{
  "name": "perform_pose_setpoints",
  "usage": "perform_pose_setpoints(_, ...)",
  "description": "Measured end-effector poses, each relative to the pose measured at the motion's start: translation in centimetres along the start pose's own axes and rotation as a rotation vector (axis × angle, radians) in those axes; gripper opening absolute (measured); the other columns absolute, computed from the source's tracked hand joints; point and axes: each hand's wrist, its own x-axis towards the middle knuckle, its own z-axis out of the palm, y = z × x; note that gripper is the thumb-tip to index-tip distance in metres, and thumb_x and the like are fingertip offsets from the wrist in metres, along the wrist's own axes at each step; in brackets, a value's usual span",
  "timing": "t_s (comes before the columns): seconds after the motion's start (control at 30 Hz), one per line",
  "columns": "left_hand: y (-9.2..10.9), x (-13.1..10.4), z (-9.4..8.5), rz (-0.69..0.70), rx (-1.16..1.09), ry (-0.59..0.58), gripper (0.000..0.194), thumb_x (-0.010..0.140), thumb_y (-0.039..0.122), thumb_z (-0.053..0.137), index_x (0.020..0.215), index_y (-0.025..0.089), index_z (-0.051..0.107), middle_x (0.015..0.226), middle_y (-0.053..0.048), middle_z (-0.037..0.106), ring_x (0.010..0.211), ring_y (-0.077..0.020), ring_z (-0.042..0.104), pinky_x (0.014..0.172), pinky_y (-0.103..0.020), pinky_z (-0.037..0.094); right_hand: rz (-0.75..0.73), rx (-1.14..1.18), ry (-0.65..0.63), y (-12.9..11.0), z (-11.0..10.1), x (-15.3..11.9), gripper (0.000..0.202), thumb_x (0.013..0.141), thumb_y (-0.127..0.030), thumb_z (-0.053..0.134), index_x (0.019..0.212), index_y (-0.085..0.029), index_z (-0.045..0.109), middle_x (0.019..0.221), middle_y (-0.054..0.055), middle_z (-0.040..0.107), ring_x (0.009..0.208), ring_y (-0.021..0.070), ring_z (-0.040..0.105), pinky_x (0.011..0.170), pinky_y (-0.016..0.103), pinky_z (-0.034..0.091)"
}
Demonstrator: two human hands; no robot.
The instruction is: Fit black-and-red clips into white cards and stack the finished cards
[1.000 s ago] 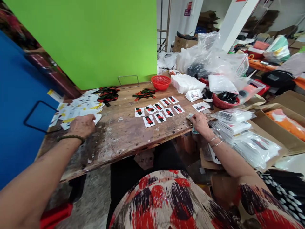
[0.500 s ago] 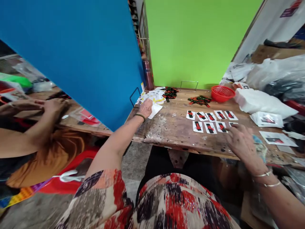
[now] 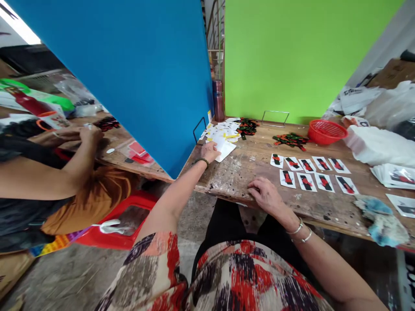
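My left hand (image 3: 209, 152) is at the near left edge of a white sheet (image 3: 227, 150), thumb and fingers closed on its edge. Beyond it lies a heap of small white and yellow paper slips (image 3: 223, 129). A pile of black and red strips (image 3: 248, 126) adjoins the heap. Near the front edge of the table, my right hand (image 3: 266, 195) rests with loosely bent fingers and holds nothing. To its right, white cards (image 3: 306, 182) with red and black pieces on them lie in two rows. Another pile of green and red strips (image 3: 291, 140) sits behind these.
A red plastic basket (image 3: 327, 131) stands at the back right. A stack of white packets (image 3: 395, 175) and a blue-white rag (image 3: 378, 219) lie right. A flask (image 3: 218, 101) stands by the blue panel (image 3: 129, 77); a co-worker's hands (image 3: 78, 134) are beyond it.
My right hand has moved left from the cards to the table's front edge, uncovering the last card of the near row. My left hand has drawn slightly back towards me. The view has turned left.
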Motion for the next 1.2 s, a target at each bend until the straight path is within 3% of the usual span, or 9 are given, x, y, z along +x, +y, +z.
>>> perform_pose_setpoints(0.17,-0.1,0.9,0.1,-0.033,0.091,0.127,0.062,0.077,0.049,0.068,0.133,0.022,0.058,0.144,-0.014,0.051,0.135,-0.0355,0.039,0.109,-0.047,0.035,0.032,-0.022,0.016,0.1,0.5,0.1,0.011,0.088,-0.018,0.061,0.086,-0.019,0.071,0.099,0.008,0.07,0.095,0.0232,0.061,0.089,0.037,0.045)
perform_pose_setpoints(0.33,-0.3,1.7,0.0,-0.04,0.147,0.076,0.047,0.071,0.042,0.072,0.113,0.019,0.071,0.128,-0.016,0.062,0.123,-0.0359,0.05,0.098,-0.043,0.042,0.053,0.007,0.079,0.3,1.2,-0.3,0.011,0.087,-0.018,0.06,0.086,-0.02,0.072,0.102,0.009,0.07,0.095,0.0235,0.062,0.088,0.039,0.045)
perform_pose_setpoints(0.43,-0.2,1.6,-0.6,0.027,0.151,0.1,0.028,0.082,0.032,0.059,0.099,0.016,0.074,0.116,-0.016,0.067,0.114,-0.031,0.056,0.097,-0.039,0.042,0.066,0.042,0.111,0.4,1.5,-0.6,0.012,0.086,-0.02,0.06,0.086,-0.02,0.071,0.102,0.008,0.07,0.097,0.024,0.061,0.09,0.041,0.046)
perform_pose_setpoints(0.53,0.3,0.8,-1.7,0.06,0.153,0.199,0.032,0.09,0.023,0.044,0.104,0.014,0.072,0.118,-0.018,0.066,0.114,-0.0296,0.057,0.097,-0.039,0.041,0.087,0.087,0.133,0.4,1.7,-0.5,0.012,0.085,-0.021,0.058,0.084,-0.02,0.07,0.096,0.008,0.069,0.095,0.0247,0.061,0.09,0.043,0.047)
perform_pose_setpoints(0.67,2.2,-2.5,-3.1,0.338,-0.028,0.344,0.033,0.093,0.022,0.038,0.106,0.017,0.069,0.113,-0.014,0.068,0.111,-0.0262,0.058,0.098,-0.037,0.042,0.178,0.243,0.309,0.2,1.2,0.9,0.031,0.08,-0.027,0.06,0.109,-0.018,0.067,0.108,0.013,0.063,0.086,0.0226,0.061,0.077,0.041,0.053)
perform_pose_setpoints(0.8,5.2,-8.0,-3.8,0.586,-0.361,0.058,0.026,0.092,0.031,0.048,0.097,0.017,0.07,0.089,-0.005,0.071,0.085,-0.0198,0.063,0.08,-0.03,0.048,0.249,0.461,0.521,-0.1,-1.1,2.5,0.069,0.073,-0.039,0.07,0.137,-0.021,0.051,0.141,0.017,0.046,0.112,0.0271,0.054,0.074,0.037,0.055)
perform_pose_setpoints(0.93,7.4,-11.9,-4.2,0.641,-0.556,-0.223,0.025,0.089,0.037,0.056,0.091,0.017,0.072,0.084,-0.002,0.071,0.079,-0.0168,0.063,0.073,-0.026,0.048,0.281,0.821,0.33,-0.5,-3.6,1.8,0.042,0.072,-0.048,0.073,0.103,-0.02,0.067,0.099,0.008,0.066,0.082,0.0181,0.058,0.066,0.03,0.05)
perform_pose_setpoints(1.1,8.7,-13.0,-3.2,0.485,-0.786,-0.391,0.029,0.073,0.038,0.074,0.093,0.016,0.073,0.079,-0.003,0.073,0.068,-0.0153,0.064,0.063,-0.026,0.051,0.406,1.081,0.324,0.3,-4.5,-1.0,0.038,0.068,-0.051,0.078,0.076,-0.02,0.058,0.067,-0.002,0.056,0.053,0.0089,0.042,0.049,0.024,0.037)
perform_pose_setpoints(1.2,9.2,-13.4,-1.7,0.3,-0.94,-0.495,0.035,0.061,0.034,0.082,0.088,0.015,0.071,0.071,-0.002,0.071,0.06,-0.0148,0.064,0.057,-0.027,0.054,0.425,0.778,0.537,0.8,-4.3,-2.0,0.034,0.074,-0.05,0.072,0.082,-0.02,0.058,0.075,0.002,0.059,0.062,0.014,0.048,0.055,0.028,0.042)
